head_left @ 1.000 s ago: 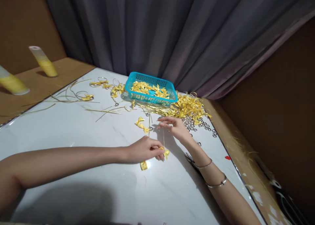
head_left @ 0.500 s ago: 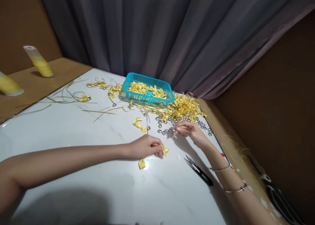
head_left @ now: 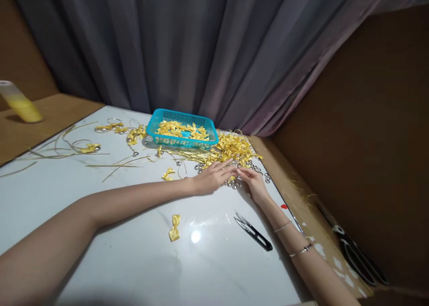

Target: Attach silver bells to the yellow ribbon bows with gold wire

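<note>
Left hand point(head_left: 214, 177), right hand point(head_left: 254, 183) near silver beads point(head_left: 233, 185), both grasps unclear; one basket point(head_left: 182, 139), one thread snips point(head_left: 255, 234).

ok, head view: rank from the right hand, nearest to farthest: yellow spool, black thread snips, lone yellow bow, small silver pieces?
From the right hand:
1. Small silver pieces: right beside it.
2. Black thread snips: below it in view.
3. Lone yellow bow: lower left.
4. Yellow spool: far left.

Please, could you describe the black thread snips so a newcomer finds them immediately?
On the white tabletop, nearer the camera than the right hand, lie the black thread snips. Unlike the larger scissors beyond the tabletop's right edge, they lack looped handles.
</note>
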A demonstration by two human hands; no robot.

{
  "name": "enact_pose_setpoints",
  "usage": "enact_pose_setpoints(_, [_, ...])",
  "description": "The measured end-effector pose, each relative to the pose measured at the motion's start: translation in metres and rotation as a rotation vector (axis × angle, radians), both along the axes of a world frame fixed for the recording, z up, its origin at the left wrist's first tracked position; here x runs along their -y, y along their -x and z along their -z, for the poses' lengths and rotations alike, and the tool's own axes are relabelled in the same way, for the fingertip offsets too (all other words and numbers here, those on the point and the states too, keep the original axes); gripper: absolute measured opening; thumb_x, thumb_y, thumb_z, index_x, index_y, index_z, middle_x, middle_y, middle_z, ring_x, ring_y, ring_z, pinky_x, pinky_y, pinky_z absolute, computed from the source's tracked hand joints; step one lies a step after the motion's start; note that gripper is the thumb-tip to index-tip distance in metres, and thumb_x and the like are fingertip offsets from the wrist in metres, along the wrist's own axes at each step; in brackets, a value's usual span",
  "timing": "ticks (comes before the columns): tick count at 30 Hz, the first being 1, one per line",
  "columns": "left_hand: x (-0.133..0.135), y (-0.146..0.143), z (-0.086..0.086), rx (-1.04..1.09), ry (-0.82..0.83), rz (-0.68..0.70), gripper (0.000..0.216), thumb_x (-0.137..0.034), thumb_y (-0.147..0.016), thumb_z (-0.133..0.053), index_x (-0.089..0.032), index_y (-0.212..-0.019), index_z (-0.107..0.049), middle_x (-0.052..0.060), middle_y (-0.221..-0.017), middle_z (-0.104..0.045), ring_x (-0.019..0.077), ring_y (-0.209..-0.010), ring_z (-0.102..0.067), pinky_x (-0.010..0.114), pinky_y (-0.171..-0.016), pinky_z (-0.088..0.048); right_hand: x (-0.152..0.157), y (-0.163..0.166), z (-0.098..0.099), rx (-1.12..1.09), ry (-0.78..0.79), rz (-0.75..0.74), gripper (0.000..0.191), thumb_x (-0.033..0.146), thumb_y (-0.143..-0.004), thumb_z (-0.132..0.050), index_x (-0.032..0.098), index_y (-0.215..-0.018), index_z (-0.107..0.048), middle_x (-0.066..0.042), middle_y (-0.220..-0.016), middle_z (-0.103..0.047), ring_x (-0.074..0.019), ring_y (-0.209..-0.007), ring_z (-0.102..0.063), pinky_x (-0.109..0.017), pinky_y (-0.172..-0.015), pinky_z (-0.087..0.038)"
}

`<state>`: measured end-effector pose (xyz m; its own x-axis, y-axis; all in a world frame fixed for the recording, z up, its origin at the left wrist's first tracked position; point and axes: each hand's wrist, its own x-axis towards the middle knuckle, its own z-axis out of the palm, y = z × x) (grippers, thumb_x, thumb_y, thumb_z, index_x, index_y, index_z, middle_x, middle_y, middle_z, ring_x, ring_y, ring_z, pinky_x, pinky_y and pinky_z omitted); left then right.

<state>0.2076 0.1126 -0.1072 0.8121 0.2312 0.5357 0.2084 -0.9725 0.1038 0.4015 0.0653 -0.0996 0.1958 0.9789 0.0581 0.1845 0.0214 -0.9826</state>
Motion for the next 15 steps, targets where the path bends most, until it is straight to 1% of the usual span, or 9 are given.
enact_pose_setpoints(2, [-0.01, -0.009, 0.002, -0.006, -0.057, -0.003, 0.034, -0.006, -0.088, -0.038, -0.003, -0.12, -0.048, 0.02, -0.14, -0.04, 0.0271, -0.137, -0.023, 0.044, -0.101, -0.03, -0.005, 0.008, 0.005, -0.043, -0.006, 0.032, 0.035, 0.046, -0.057, -0.076, 0.019, -0.078, -0.071, -0.002, -0.068, -0.07, -0.0184, -0.067, -0.063, -0.031, -0.065, -0.047])
enact_pose_setpoints(4, [-0.019, -0.012, 0.002, -0.004, -0.092, -0.014, 0.031, -0.01, -0.092, -0.034, -0.004, -0.118, -0.05, 0.02, -0.14, -0.041, 0.0253, -0.136, -0.026, 0.043, -0.102, -0.03, -0.009, 0.017, 0.008, -0.084, -0.023, 0.068, 0.035, 0.045, -0.054, -0.076, 0.018, -0.077, -0.07, -0.003, -0.073, -0.07, -0.0184, -0.07, -0.063, -0.031, -0.068, -0.047])
enact_pose_setpoints(8, [-0.036, -0.004, -0.005, -0.059, -0.206, 0.037, 0.031, -0.013, -0.094, -0.03, -0.006, -0.115, -0.053, 0.019, -0.138, -0.043, 0.0231, -0.135, -0.028, 0.043, -0.103, -0.029, -0.012, 0.033, 0.009, -0.15, -0.051, 0.136, 0.032, 0.041, -0.057, -0.074, 0.017, -0.077, -0.069, -0.004, -0.079, -0.071, -0.0191, -0.079, -0.062, -0.031, -0.075, -0.045])
enact_pose_setpoints(10, [-0.044, 0.005, -0.014, -0.124, -0.285, 0.1, 0.029, -0.011, -0.093, -0.034, -0.006, -0.111, -0.056, 0.02, -0.14, -0.04, 0.0223, -0.135, -0.028, 0.042, -0.105, -0.026, -0.011, 0.042, 0.008, -0.183, -0.052, 0.151, 0.031, 0.04, -0.057, -0.073, 0.017, -0.077, -0.069, -0.004, -0.081, -0.071, -0.0193, -0.081, -0.062, -0.032, -0.078, -0.044])
enact_pose_setpoints(12, [-0.052, 0.015, -0.025, -0.204, -0.362, 0.174, 0.028, -0.008, -0.09, -0.037, -0.009, -0.109, -0.057, 0.017, -0.141, -0.04, 0.0212, -0.136, -0.026, 0.041, -0.107, -0.024, -0.009, 0.051, 0.007, -0.216, -0.042, 0.146, 0.03, 0.04, -0.058, -0.072, 0.017, -0.076, -0.069, -0.005, -0.081, -0.071, -0.0197, -0.082, -0.062, -0.032, -0.078, -0.044])
enact_pose_setpoints(15, [-0.057, 0.032, -0.045, -0.212, -0.429, 0.186, 0.026, -0.006, -0.089, -0.038, -0.012, -0.103, -0.059, 0.014, -0.141, -0.041, 0.0192, -0.135, -0.028, 0.039, -0.108, -0.024, -0.005, 0.066, 0.001, -0.257, -0.011, 0.093, 0.031, 0.042, -0.059, -0.07, 0.016, -0.076, -0.068, -0.005, -0.078, -0.071, -0.0211, -0.081, -0.063, -0.033, -0.076, -0.045])
